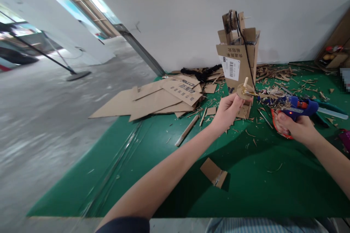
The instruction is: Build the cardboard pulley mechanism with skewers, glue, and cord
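Note:
My left hand (227,111) holds up a small round cardboard disc (243,91) with a short wooden stick through its middle. My right hand (294,128) grips a blue hot glue gun (296,106) with an orange trigger, and its nozzle points left and touches the disc's edge. A clear glue stick pokes out of the gun's back toward the right. Just behind the disc stands a tall cardboard tower (237,56) with a wheel and a black cord on top.
A green mat (169,174) covers the table. Flat cardboard sheets (153,98) lie at the left, a folded cardboard scrap (214,172) in front, wooden sticks (187,130) and many shavings around. An open box (333,52) sits at the far right.

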